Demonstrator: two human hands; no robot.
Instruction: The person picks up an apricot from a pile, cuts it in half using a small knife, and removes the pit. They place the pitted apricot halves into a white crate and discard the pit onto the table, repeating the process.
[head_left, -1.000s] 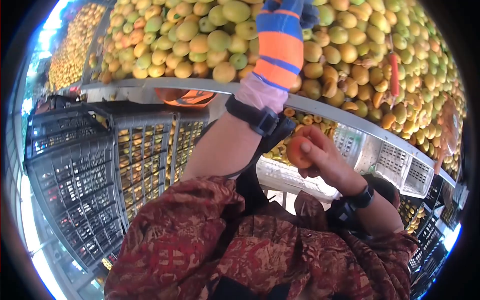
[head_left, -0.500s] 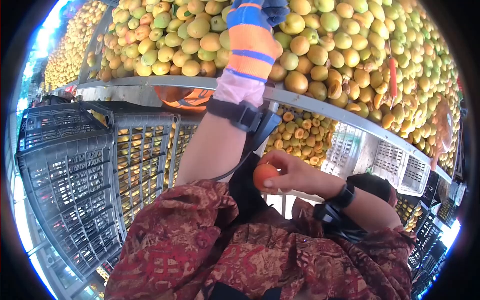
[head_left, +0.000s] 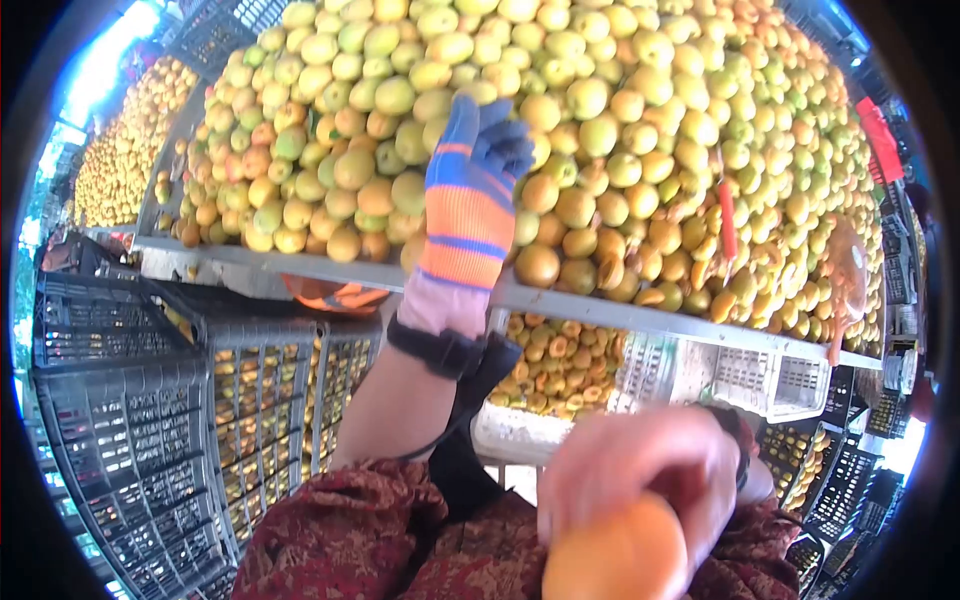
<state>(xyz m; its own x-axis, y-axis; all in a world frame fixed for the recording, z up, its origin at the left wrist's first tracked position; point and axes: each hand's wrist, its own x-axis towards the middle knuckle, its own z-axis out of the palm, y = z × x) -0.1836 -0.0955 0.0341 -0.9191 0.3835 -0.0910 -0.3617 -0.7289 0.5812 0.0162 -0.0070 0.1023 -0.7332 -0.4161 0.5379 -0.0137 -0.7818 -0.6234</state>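
Note:
My left hand [head_left: 474, 185], in a blue and orange striped knit glove, reaches over the front edge of a large heap of yellow-green and orange apricots [head_left: 600, 135]. Its fingers are apart against the fruit, and nothing shows in them. Close to the camera, my bare right hand [head_left: 640, 460] is blurred by motion, its fingers wrapped round an orange apricot [head_left: 615, 555]. The palm side of this hand is mostly hidden. A red-handled tool [head_left: 727, 215] lies on the heap, right of the glove.
A metal rail [head_left: 600, 307] borders the heap. Below it sits a crate of halved apricots [head_left: 560, 365], with white crates [head_left: 765, 375] to its right. Black plastic crates [head_left: 120, 430] stand at my left. A clear plastic bag [head_left: 848, 275] lies at the heap's right end.
My right hand has come up towards the camera with the apricot. The view has tilted up, so the heap and gloved left hand appear lower. The glove still rests over the fruit.

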